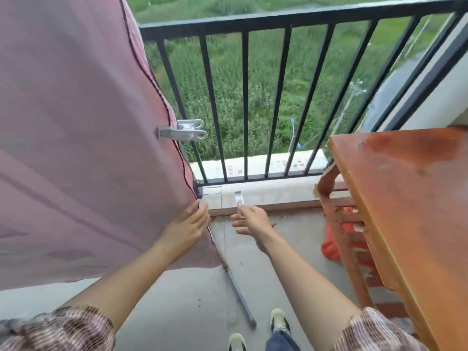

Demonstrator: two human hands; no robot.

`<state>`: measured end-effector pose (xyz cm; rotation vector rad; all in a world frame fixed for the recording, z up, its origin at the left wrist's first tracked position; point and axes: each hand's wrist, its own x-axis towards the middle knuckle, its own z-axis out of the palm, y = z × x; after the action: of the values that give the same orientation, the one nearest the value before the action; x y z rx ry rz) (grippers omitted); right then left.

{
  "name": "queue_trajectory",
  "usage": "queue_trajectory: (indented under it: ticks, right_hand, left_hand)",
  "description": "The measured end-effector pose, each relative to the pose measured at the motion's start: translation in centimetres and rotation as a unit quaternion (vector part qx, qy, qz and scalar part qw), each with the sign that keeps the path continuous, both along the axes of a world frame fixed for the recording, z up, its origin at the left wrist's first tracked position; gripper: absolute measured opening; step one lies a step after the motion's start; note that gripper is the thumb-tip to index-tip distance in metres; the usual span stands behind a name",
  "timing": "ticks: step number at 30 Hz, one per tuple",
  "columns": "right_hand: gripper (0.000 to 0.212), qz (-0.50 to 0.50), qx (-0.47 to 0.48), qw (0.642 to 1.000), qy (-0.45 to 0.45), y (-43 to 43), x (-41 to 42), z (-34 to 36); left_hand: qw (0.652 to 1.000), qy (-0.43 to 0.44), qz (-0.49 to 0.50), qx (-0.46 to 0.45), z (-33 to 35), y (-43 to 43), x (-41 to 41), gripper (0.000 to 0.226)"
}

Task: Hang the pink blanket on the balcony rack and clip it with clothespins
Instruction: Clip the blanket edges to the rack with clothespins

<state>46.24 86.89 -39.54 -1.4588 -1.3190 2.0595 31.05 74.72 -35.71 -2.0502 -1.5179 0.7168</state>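
Balcony; right hand pinches clothespin near blanket.

Light: soft, even daylight from beyond the railing (shadows very faint).
Edges: bars bend, wide-angle.
Table: dull sheen.

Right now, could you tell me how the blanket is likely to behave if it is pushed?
Probably floppy: the blanket drapes in soft folds and should yield under the left hand. Likely light for its size, since one clipped clothespin grips its edge.
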Motion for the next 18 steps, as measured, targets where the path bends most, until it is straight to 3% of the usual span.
queue_trajectory:
  ticks: [4,8,10,15,18]
  right_hand:
    - [0.041,0.010,-0.099,0.994,0.033,1.3,-3.4,-2.0]
    - [0.031,0.031,-0.197,0.978,0.069,1.7,-5.3,-4.0]
    - [0.026,0.048,-0.223,0.970,0.082,1.9,-6.0,-5.0]
    - [0.039,0.079,-0.261,0.955,0.115,2.3,-7.8,-6.4]
    - [0.033,0.089,-0.273,0.950,0.125,2.6,-8.4,-6.6]
  left_hand:
    - [0.998,0.023,0.026,-0.051,-1.0,1.6,0.4,0.035]
    - [0.998,0.030,0.021,-0.048,-1.6,2.6,0.1,0.023]
    - [0.998,0.035,0.032,-0.044,-1.4,2.7,-0.5,0.027]
    - [0.997,0.033,0.050,-0.046,-0.7,2.6,-0.5,0.037]
    - [0.993,0.039,0.089,-0.068,-0.3,2.5,0.0,0.039]
